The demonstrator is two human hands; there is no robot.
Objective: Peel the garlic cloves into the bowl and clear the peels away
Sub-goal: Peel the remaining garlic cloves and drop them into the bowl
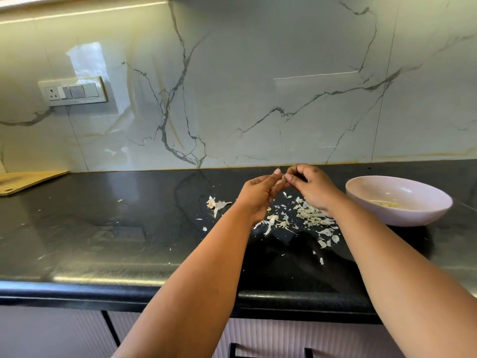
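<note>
One wooden cutting board (pixel 24 181) lies at the far left of the black desk (pixel 103 228), its corner reaching the marble wall. One switch plate (pixel 73 92) is fixed to that wall above it.

Further right, one small clump of garlic peel with a stalk (pixel 215 204) sits apart from the rest, just left of the left wrist. A few loose flakes lie scattered around it.

Two hands are raised together over the desk, near the wall edge. The left hand (pixel 259 193) has its fingers curled inward, fingertips meeting those of the right hand (pixel 309 188). Both pinch one small thing between them, probably a garlic clove (pixel 281 179), though it is mostly hidden by the fingers and too small to tell for sure. The two hands touch at the fingertips.

Beneath and between the two forearms spreads the main heap of peels (pixel 307 215), too many pieces to count, thinning out toward the near edge of the desk. These lie directly under the hands and slightly nearer the person.

At the right stands one pale bowl (pixel 423 218), just beside the right forearm and not touching it. Inside it lie a few peeled cloves (pixel 387 204); their number cannot be made out. The bowl sits to the right of both hands and level with the peel heap.
</note>
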